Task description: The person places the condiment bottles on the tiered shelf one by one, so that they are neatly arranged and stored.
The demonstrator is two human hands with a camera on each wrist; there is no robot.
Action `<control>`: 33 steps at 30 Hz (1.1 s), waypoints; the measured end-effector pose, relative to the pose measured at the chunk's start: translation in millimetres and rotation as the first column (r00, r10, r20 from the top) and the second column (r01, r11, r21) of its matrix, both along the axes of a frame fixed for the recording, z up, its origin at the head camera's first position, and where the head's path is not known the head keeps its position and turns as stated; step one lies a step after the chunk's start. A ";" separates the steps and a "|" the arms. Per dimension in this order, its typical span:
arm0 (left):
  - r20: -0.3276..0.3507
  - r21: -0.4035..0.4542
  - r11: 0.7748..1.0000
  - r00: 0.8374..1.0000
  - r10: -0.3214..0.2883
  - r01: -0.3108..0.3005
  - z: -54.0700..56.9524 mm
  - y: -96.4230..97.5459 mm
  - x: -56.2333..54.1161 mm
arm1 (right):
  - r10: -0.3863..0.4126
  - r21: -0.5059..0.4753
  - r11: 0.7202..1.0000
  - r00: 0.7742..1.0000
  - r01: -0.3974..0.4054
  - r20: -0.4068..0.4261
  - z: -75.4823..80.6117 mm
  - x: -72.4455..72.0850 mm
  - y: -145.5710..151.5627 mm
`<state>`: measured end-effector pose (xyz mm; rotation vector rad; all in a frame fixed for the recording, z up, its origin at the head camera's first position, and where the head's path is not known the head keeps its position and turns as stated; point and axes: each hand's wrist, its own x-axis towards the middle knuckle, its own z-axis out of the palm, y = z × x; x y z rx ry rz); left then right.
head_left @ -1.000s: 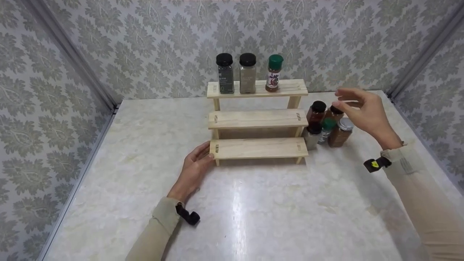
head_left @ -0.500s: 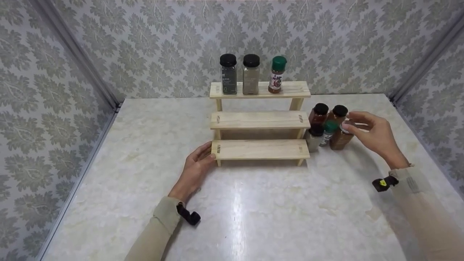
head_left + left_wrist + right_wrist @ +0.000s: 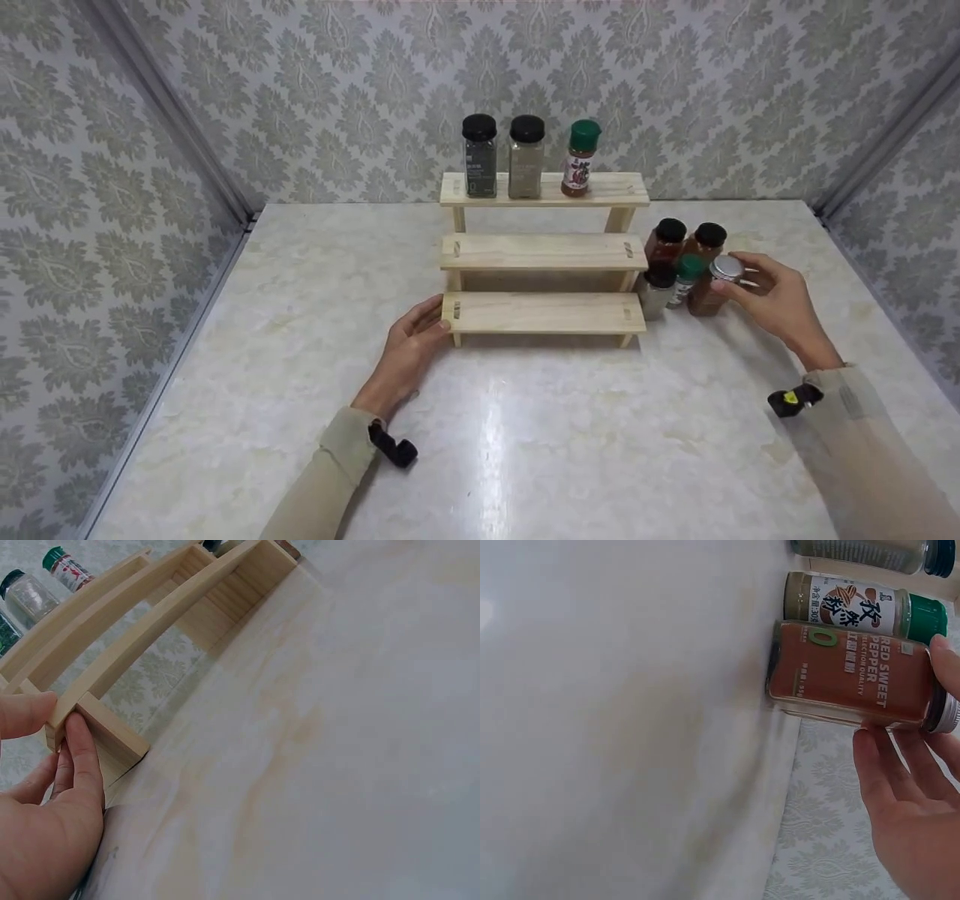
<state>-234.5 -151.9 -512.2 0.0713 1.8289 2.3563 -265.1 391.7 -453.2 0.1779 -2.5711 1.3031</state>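
Note:
A three-tier wooden shelf rack [image 3: 544, 311] stands on the table. My left hand [image 3: 405, 352] grips the left end of its lowest step; the left wrist view shows the thumb on top and fingers [image 3: 84, 754] underneath. At the rack's right side, my right hand [image 3: 784, 304] holds a spice jar of red sweet pepper [image 3: 832, 675] with a silver cap near its top, thumb and fingers on opposite sides. That jar stands upright beside a green-capped cumin bottle [image 3: 855, 604] with a white label.
Black-capped jars [image 3: 670, 232] crowd the rack's right side, near the held jar. On the top step stand a dark spice jar [image 3: 480, 161], a pale spice jar [image 3: 526, 161] and a green-capped bottle [image 3: 579, 165]. Patterned walls [image 3: 360, 112] enclose the table.
My right hand has come down from above the rear jars to the silver-capped jar and taken hold of it. The left hand keeps its grip on the rack. The head view has shifted slightly.

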 end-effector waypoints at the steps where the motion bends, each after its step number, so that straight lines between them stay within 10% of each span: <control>1: -0.001 -0.001 1.000 1.000 0.000 0.000 0.0 0.3 0.2 | -0.002 -0.006 1.000 1.000 0.002 0.005 -1.0 0.1 0.5; 18: 0.018 0.017 1.000 1.000 0.009 -0.009 0.1 3.2 -0.2 | -0.048 -0.016 0.999 0.998 0.047 -0.041 6.2 2.6 -3.1; 33: 0.002 0.003 1.000 1.000 0.006 -0.006 1.1 -0.1 -0.1 | -0.066 -0.084 0.995 0.985 0.053 -0.160 48.3 2.4 -13.6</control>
